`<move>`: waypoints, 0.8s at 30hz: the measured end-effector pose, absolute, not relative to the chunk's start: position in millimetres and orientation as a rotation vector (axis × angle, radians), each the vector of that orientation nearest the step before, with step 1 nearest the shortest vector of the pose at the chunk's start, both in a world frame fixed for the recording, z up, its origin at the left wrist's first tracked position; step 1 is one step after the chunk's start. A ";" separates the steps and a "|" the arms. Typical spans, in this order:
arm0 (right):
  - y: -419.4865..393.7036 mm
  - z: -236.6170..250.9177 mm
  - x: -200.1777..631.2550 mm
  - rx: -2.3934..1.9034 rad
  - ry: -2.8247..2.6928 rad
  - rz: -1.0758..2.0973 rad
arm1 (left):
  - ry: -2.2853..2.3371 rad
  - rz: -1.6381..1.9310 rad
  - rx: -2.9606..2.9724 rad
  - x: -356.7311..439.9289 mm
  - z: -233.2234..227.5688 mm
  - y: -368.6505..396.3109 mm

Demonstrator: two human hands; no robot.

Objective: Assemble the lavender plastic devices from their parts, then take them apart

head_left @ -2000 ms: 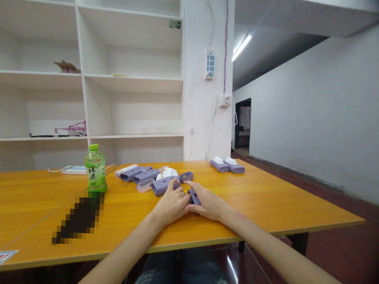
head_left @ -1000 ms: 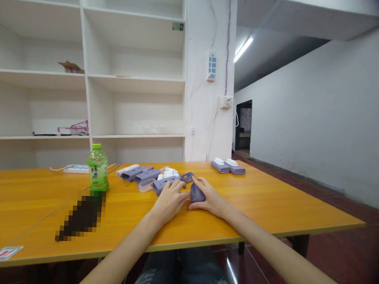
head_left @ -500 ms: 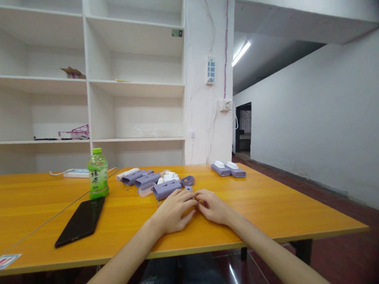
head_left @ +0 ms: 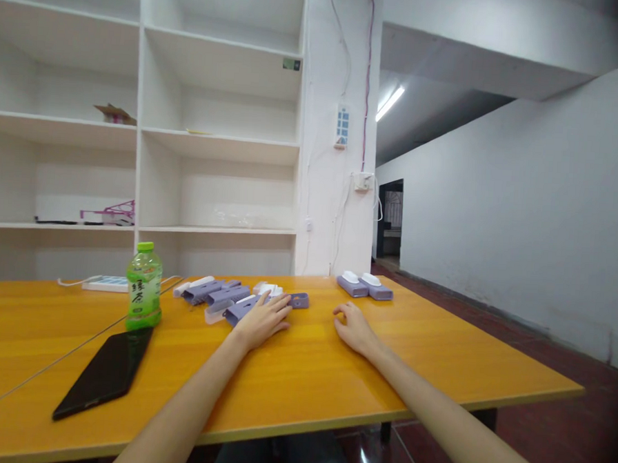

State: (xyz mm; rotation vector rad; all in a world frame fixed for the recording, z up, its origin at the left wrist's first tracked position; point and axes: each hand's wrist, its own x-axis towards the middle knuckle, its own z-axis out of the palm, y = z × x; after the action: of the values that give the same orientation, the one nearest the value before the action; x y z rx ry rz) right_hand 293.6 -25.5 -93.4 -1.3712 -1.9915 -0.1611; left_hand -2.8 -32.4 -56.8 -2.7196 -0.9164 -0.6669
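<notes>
Two hands flat on the orange table (head_left: pixel 436 376), nothing gripped. Far left: power strip (head_left: pixel 104 283) at the far edge, green bottle (head_left: pixel 143 286) upright, black phone (head_left: pixel 102 374) lying nearer. Then the cluster of purple parts (head_left: pixel 217 294) w/ white bits mixed in. Left hand (head_left: pixel 263 319) rests fingers spread, tips on a purple case (head_left: pixel 240 311) at the cluster's near side, small purple lid (head_left: pixel 300 300) just beside. Step looks like a pick from the pile; next move prob. needs fingers closing round that case. Right hand (head_left: pixel 353 327) lies loosely curled, empty, on bare wood. Far right: two purple-white units (head_left: pixel 364 286) near the far edge. Lots of open room near and right; right edge well apart.
</notes>
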 end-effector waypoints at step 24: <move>-6.0 -99.7 288.8 -1.527 -2.079 -0.193 | -1.223 -0.794 -3.011 34.6 -72.6 -38.8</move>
State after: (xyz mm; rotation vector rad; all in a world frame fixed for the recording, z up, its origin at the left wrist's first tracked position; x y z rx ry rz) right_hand 288.8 -6.0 -99.7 -1.5267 -2.0786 -0.1934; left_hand 34.6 -38.8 -72.6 -3.0111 -1.2230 -0.7942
